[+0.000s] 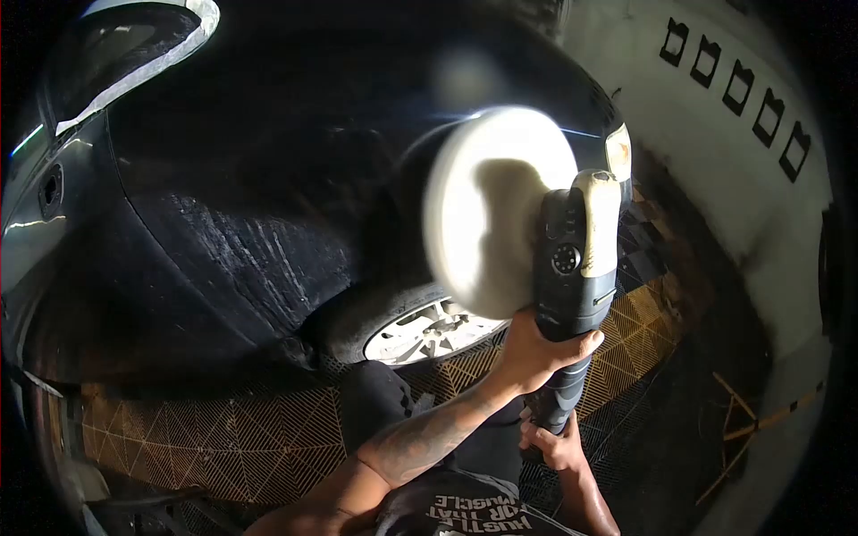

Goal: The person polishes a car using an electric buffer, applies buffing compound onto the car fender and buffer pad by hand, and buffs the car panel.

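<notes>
One polisher (572,295) is gripped by the left hand (539,355), wrapped round its middle, thumb laid across, other fingers mostly hidden, and the right hand (559,444), fingers curled round the lower end. The blurred white pad (458,223) faces the dark car body (268,107) near its lamp (618,154) edge, above the wheel (429,335); contact cannot be told

**Car-detailing workshop on my feed**

From where I sit, I'd call this a vehicle detailing or body shop. A dark car (295,170) takes up much of my view, with a scuffed side panel (255,246) and a pale strip (170,64) edging its side window. In front of it is a polisher (576,286) with a broad white pad (496,223). Ribbed yellow and black tiles (210,438) cover the floor, garage-fashion, beside a pale wall (635,85).
</notes>
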Demonstrator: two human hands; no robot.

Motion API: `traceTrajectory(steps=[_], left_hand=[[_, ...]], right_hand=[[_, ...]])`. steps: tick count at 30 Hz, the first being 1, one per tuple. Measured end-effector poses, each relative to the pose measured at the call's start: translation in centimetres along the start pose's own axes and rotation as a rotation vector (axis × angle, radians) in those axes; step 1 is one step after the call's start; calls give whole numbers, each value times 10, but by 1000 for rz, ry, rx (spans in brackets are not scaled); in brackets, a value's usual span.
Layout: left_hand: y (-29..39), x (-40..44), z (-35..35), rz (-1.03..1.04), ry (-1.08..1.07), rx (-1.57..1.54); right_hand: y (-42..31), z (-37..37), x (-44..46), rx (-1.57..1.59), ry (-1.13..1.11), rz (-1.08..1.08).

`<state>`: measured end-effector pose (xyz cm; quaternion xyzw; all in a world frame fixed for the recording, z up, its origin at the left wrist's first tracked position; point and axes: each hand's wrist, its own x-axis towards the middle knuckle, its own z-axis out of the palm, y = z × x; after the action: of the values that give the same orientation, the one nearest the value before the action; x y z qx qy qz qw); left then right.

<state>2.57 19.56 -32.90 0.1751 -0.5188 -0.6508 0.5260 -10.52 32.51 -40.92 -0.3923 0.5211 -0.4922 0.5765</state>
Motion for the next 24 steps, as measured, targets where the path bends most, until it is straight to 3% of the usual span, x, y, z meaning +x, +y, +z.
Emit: traceTrajectory(steps=[5,7,9,10,13,19,22,24], left_hand=[[17,-23,-16,24,55,64],[25,-36,-21,44,136,75],[27,-47,-28,68,213,47],[28,-53,-33,79,219,23],[37,-74,-47,75,290,-21],[32,-106,-82,189,208,-51],[19,-134,-100,98,152,-140],[22,-147,-106,79,149,-138]], right_hand=[[-8,23,-1,-83,-17,41],[-2,26,4,-147,-111,-37],[-8,32,3,-177,-171,67],[-1,39,5,-239,-164,-105],[-6,51,14,-245,-380,-137],[-4,68,24,-481,-553,-7],[-10,80,17,-566,-452,-97],[-1,88,14,-363,-499,-146]])
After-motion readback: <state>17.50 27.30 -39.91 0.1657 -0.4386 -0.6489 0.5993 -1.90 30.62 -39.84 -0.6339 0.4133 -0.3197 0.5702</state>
